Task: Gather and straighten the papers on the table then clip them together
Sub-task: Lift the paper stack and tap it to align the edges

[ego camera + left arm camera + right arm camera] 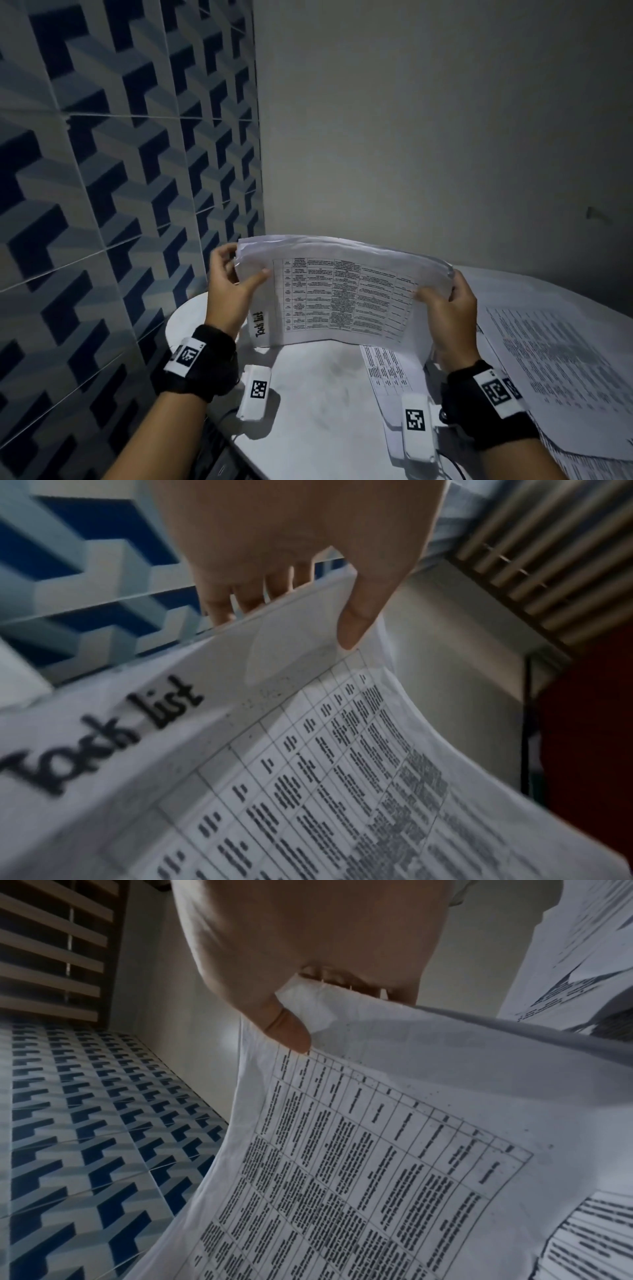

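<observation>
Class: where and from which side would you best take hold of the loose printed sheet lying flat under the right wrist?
Pinch the printed sheet at its bare near-left edge, coming from the open table side; its far end lies under the held stack.

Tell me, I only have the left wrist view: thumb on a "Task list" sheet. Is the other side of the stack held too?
Observer: Yes. The right hand grips the stack's opposite short edge, thumb in front; the left hand holds the near one.
Operator: Is the stack lifted clear?
Observer: No, it stands on its long edge on the white table, bowed between the hands.
Operator: All papers gathered?
Observer: Not yet. Printed sheets lie flat on the table to the right, and another sheet lies beneath the right hand.
Operator: See a clip?
Observer: None visible in any view.
</observation>
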